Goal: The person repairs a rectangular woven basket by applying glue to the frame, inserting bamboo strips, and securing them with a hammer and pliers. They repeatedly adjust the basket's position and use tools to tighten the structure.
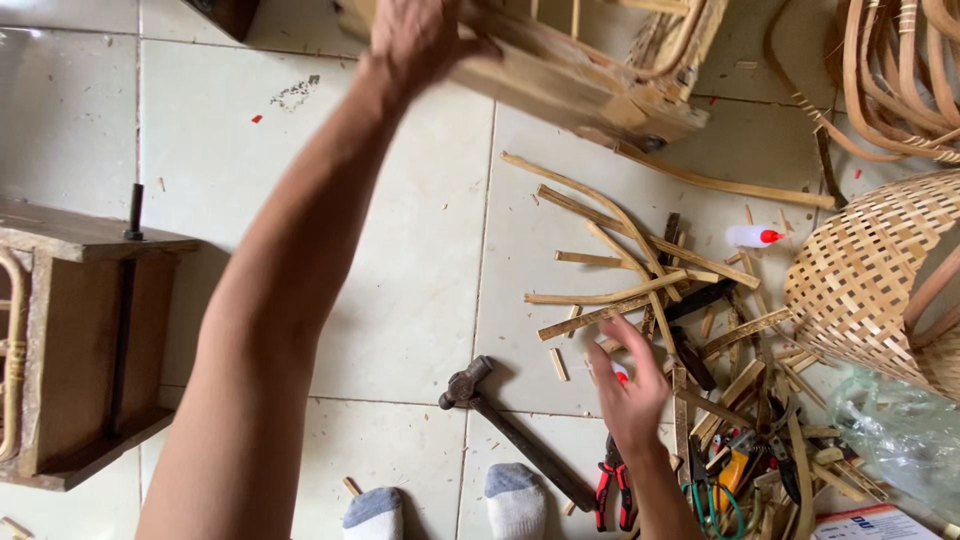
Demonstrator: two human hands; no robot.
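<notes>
At twelve o'clock my left hand (pixel 420 40) grips the wooden frame (pixel 570 80); right hand (pixel 630 385), fingers spread wide, hovers over bamboo strips (pixel 620 295); woven basket (pixel 870 275) at three, contents unseen.

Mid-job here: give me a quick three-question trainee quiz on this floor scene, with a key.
1. True or false: the left hand grips the wooden frame piece.
2. Which tool lies on the tiles just left of the right hand? A) hammer B) saw C) drill
3. Fill in: the small glue bottle has a ___ cap.

Key: 1 true; 2 A; 3 red
</notes>
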